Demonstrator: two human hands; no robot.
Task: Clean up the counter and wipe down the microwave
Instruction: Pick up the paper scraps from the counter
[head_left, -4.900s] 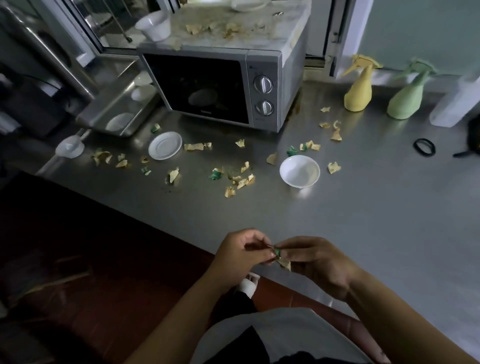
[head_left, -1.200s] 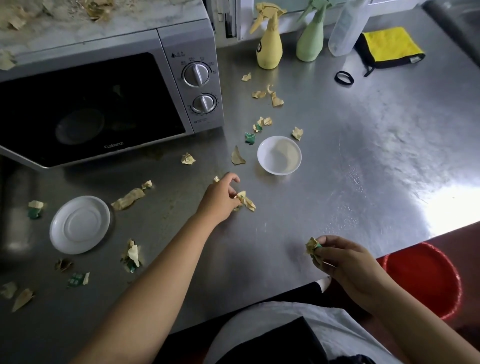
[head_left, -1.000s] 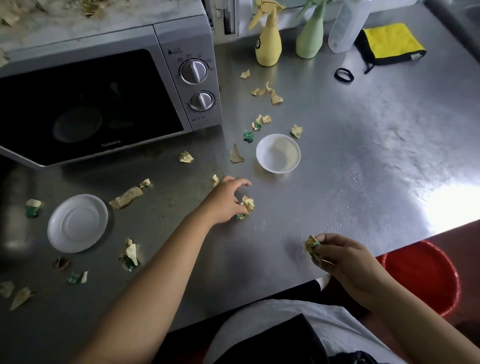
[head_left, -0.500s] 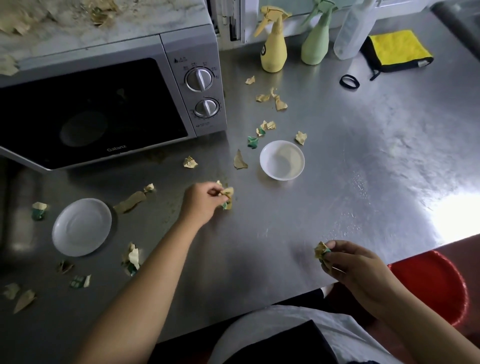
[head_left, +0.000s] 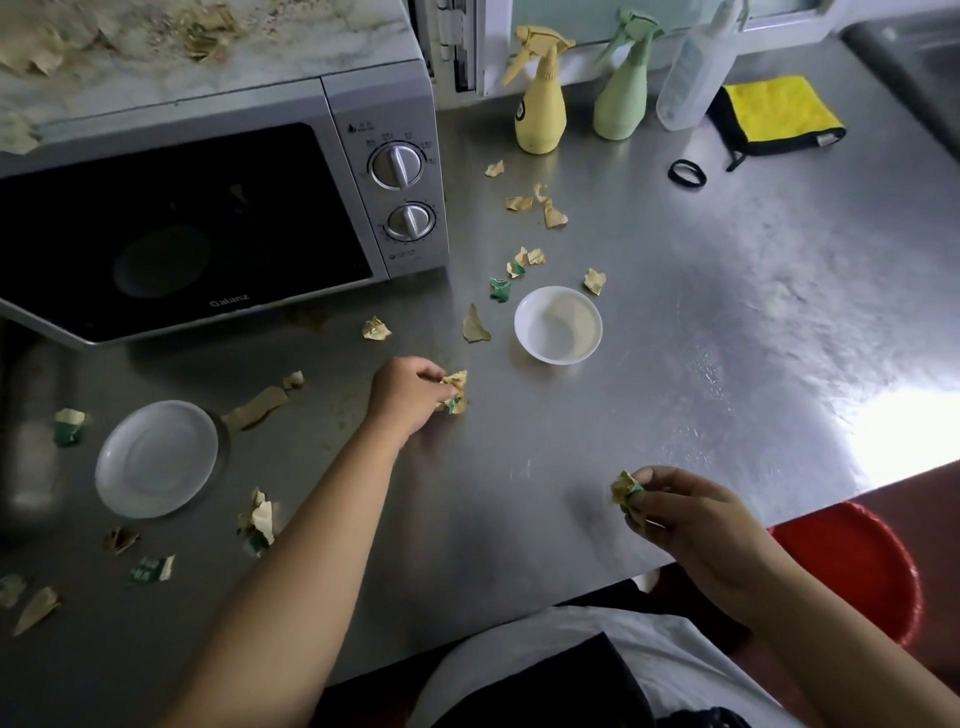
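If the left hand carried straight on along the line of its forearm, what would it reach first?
Probably the small white bowl: the left hand, gripping crumpled paper scraps, points up-right toward it, though the pointed tan scrap lies close beside that line.

Left arm extended forward, left hand (head_left: 408, 397) knuckles up, fingers curled in a pinch, right hand (head_left: 691, 519) held near body, fingertips pinched together.

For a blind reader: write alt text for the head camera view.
A person's left hand pinches crumpled paper scraps on a littered steel counter, while the right hand holds a gathered wad. A microwave, white bowl and saucer sit among more scraps.
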